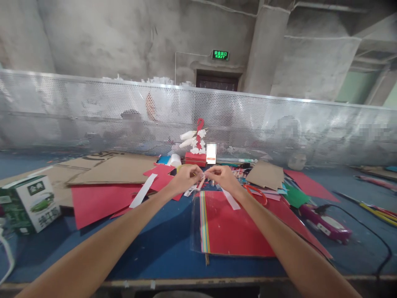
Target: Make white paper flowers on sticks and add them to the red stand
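Note:
Both arms reach forward over the blue table, and the fingertips almost meet at the middle. My left hand [187, 177] is closed in a pinch, and my right hand [222, 176] pinches from the other side. Between them is a small white piece [203, 176], too small and blurred to name. Just beneath the fingers lie white paper scraps [190, 191]. Beyond the hands stands a red box [195, 159] with white flowers [198, 145] and a red looped stem above it. A lit screen [211, 153] is beside it.
Red card sheets in a clear sleeve [242, 231] lie before me. Cardboard [114, 169] and red paper [99, 203] are at left, beside a milk carton [34, 203]. At right are a purple glue-gun-like device [325, 223] with a black cord and green paper [296, 196]. A perforated metal screen [248, 124] stands behind.

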Action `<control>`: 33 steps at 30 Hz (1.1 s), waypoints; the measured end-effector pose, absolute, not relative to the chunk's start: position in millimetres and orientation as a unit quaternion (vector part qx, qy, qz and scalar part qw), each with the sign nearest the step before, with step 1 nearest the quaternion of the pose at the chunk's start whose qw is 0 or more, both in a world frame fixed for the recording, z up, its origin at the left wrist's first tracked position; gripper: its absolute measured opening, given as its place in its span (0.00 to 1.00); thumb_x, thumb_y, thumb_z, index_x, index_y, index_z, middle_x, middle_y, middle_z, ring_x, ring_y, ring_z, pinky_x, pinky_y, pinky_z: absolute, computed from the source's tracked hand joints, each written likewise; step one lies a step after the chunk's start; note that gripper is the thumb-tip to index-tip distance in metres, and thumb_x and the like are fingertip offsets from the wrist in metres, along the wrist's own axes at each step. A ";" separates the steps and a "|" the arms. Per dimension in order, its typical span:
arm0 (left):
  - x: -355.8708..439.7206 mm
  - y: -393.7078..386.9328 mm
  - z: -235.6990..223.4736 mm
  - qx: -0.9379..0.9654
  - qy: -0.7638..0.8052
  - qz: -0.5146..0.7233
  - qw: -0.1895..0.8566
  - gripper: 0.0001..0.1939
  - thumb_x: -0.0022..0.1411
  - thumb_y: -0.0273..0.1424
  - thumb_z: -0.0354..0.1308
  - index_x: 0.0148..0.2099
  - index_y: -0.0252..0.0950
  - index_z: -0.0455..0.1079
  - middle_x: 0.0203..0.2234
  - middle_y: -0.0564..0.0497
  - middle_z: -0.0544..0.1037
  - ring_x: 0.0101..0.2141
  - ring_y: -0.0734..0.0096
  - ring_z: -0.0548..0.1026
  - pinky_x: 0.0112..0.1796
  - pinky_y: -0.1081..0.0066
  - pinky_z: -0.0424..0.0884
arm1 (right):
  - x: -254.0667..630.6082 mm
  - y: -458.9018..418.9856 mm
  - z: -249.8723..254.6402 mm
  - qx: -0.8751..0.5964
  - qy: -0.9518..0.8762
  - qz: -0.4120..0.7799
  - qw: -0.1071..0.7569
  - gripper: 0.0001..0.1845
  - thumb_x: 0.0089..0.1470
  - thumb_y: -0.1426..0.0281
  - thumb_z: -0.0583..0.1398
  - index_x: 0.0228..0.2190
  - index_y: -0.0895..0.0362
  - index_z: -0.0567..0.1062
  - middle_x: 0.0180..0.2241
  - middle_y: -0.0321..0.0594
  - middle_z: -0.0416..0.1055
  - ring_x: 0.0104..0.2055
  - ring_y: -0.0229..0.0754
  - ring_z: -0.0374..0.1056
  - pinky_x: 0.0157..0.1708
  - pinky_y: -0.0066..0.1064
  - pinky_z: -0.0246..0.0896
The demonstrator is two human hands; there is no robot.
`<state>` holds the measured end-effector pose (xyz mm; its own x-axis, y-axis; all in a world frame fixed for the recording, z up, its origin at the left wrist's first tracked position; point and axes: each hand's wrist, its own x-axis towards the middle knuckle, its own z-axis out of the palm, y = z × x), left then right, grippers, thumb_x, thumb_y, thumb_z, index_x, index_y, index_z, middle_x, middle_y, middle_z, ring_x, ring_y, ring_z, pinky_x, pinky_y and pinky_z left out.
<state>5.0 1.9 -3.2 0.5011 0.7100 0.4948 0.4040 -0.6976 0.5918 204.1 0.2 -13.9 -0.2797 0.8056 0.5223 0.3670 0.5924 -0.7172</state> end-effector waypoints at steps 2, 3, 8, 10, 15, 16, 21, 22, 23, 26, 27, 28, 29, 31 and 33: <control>5.5 2.9 -4.7 0.836 0.321 0.391 0.212 0.12 0.62 0.39 0.52 0.35 0.35 0.69 0.27 0.48 0.76 0.27 0.72 0.72 0.30 0.73 0.66 | 204.7 2.5 -15.6 -0.380 -0.754 0.261 0.468 0.20 0.50 0.55 0.62 0.34 0.60 0.79 0.24 0.39 0.73 0.22 0.35 0.63 0.21 0.25 0.57; 5.6 3.3 -5.2 0.835 0.317 0.396 0.213 0.12 0.62 0.39 0.52 0.34 0.35 0.69 0.27 0.48 0.76 0.27 0.72 0.71 0.29 0.73 0.66 | 204.8 3.5 -16.2 -0.377 -0.751 0.268 0.471 0.20 0.50 0.55 0.62 0.34 0.60 0.79 0.24 0.38 0.73 0.21 0.35 0.62 0.21 0.25 0.57; 5.9 2.5 -4.2 0.834 0.310 0.397 0.223 0.12 0.63 0.38 0.52 0.34 0.34 0.68 0.27 0.48 0.76 0.26 0.73 0.71 0.28 0.74 0.64 | 203.9 4.9 -16.7 -0.362 -0.750 0.282 0.475 0.18 0.51 0.57 0.62 0.32 0.60 0.77 0.23 0.36 0.70 0.20 0.33 0.61 0.20 0.25 0.58; 6.3 1.6 -3.6 0.835 0.307 0.397 0.226 0.12 0.63 0.38 0.52 0.35 0.34 0.68 0.27 0.49 0.76 0.26 0.73 0.71 0.28 0.74 0.64 | 203.1 4.3 -16.2 -0.366 -0.753 0.282 0.469 0.17 0.52 0.57 0.61 0.31 0.60 0.75 0.23 0.36 0.69 0.19 0.33 0.60 0.20 0.25 0.57; 7.6 0.4 -4.2 0.835 0.303 0.403 0.219 0.11 0.62 0.37 0.53 0.34 0.34 0.67 0.27 0.50 0.75 0.26 0.74 0.71 0.28 0.74 0.64 | 204.2 4.0 -16.2 -0.377 -0.764 0.251 0.459 0.19 0.55 0.56 0.58 0.29 0.60 0.74 0.23 0.36 0.70 0.18 0.33 0.59 0.20 0.25 0.56; 7.7 0.2 -4.3 0.835 0.302 0.403 0.221 0.11 0.62 0.37 0.52 0.34 0.34 0.67 0.27 0.50 0.75 0.25 0.74 0.71 0.28 0.74 0.64 | 205.0 4.2 -16.3 -0.381 -0.768 0.237 0.457 0.19 0.56 0.56 0.58 0.28 0.60 0.74 0.22 0.36 0.69 0.18 0.33 0.59 0.20 0.25 0.55; 7.2 1.5 -4.7 0.836 0.298 0.402 0.225 0.11 0.63 0.37 0.52 0.34 0.34 0.68 0.25 0.51 0.74 0.25 0.74 0.70 0.27 0.75 0.62 | 206.2 2.8 -14.8 -0.396 -0.785 0.169 0.445 0.24 0.58 0.54 0.55 0.24 0.59 0.75 0.18 0.35 0.67 0.19 0.35 0.60 0.21 0.25 0.52; 7.0 2.2 -5.1 0.836 0.297 0.404 0.222 0.11 0.62 0.36 0.52 0.34 0.34 0.68 0.25 0.51 0.74 0.25 0.74 0.70 0.27 0.75 0.63 | 205.7 1.9 -14.1 -0.397 -0.786 0.163 0.446 0.24 0.59 0.54 0.55 0.23 0.59 0.75 0.18 0.36 0.67 0.19 0.34 0.61 0.21 0.25 0.52; 7.0 2.8 -5.5 0.836 0.296 0.406 0.221 0.11 0.62 0.36 0.52 0.34 0.34 0.68 0.25 0.51 0.74 0.25 0.74 0.70 0.27 0.75 0.63 | 205.0 0.9 -13.5 -0.397 -0.787 0.159 0.445 0.25 0.59 0.53 0.54 0.22 0.59 0.75 0.18 0.36 0.68 0.19 0.34 0.61 0.22 0.25 0.52; 6.8 4.5 -7.1 0.837 0.289 0.406 0.225 0.10 0.62 0.36 0.53 0.34 0.34 0.68 0.24 0.51 0.74 0.25 0.74 0.70 0.28 0.75 0.64 | 203.1 -1.7 -12.7 -0.398 -0.792 0.153 0.437 0.28 0.61 0.53 0.52 0.19 0.59 0.72 0.17 0.36 0.68 0.20 0.34 0.63 0.24 0.25 0.54; 6.6 4.9 -7.4 0.837 0.288 0.406 0.226 0.10 0.62 0.35 0.53 0.33 0.34 0.68 0.24 0.51 0.74 0.25 0.74 0.70 0.28 0.75 0.64 | 202.7 -2.4 -12.7 -0.398 -0.793 0.155 0.435 0.30 0.62 0.53 0.51 0.17 0.59 0.71 0.16 0.36 0.68 0.20 0.35 0.63 0.24 0.25 0.54; 6.2 5.3 -7.6 0.837 0.288 0.406 0.226 0.10 0.61 0.35 0.53 0.33 0.34 0.68 0.25 0.51 0.75 0.25 0.74 0.71 0.28 0.75 0.64 | 202.5 -3.2 -12.7 -0.396 -0.793 0.160 0.434 0.30 0.62 0.53 0.50 0.17 0.59 0.71 0.16 0.36 0.68 0.19 0.35 0.63 0.24 0.25 0.54; 5.7 5.7 -7.6 0.837 0.290 0.405 0.226 0.09 0.61 0.35 0.53 0.33 0.34 0.69 0.25 0.51 0.75 0.26 0.74 0.71 0.28 0.75 0.65 | 202.3 -4.0 -12.5 -0.393 -0.793 0.168 0.433 0.31 0.62 0.52 0.50 0.18 0.59 0.72 0.16 0.36 0.68 0.19 0.35 0.63 0.24 0.25 0.54; 4.1 6.8 -7.0 0.832 0.303 0.408 0.223 0.10 0.61 0.35 0.53 0.34 0.33 0.69 0.26 0.50 0.75 0.26 0.74 0.71 0.28 0.75 0.65 | 201.9 -5.9 -11.9 -0.383 -0.793 0.185 0.436 0.28 0.61 0.52 0.51 0.23 0.60 0.75 0.18 0.37 0.69 0.20 0.35 0.63 0.22 0.25 0.54; 2.1 8.2 -6.1 0.824 0.321 0.410 0.224 0.11 0.62 0.37 0.53 0.36 0.33 0.70 0.26 0.49 0.76 0.26 0.73 0.71 0.28 0.74 0.65 | 201.1 -7.5 -10.8 -0.370 -0.790 0.196 0.447 0.22 0.59 0.54 0.55 0.31 0.59 0.78 0.21 0.37 0.71 0.21 0.36 0.64 0.22 0.25 0.56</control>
<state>2.1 8.2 -6.1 0.4575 0.7121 0.5325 0.3453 -0.6941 0.6316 201.1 -7.5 -10.8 -0.3266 0.7603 0.5615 0.4093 0.6493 -0.6410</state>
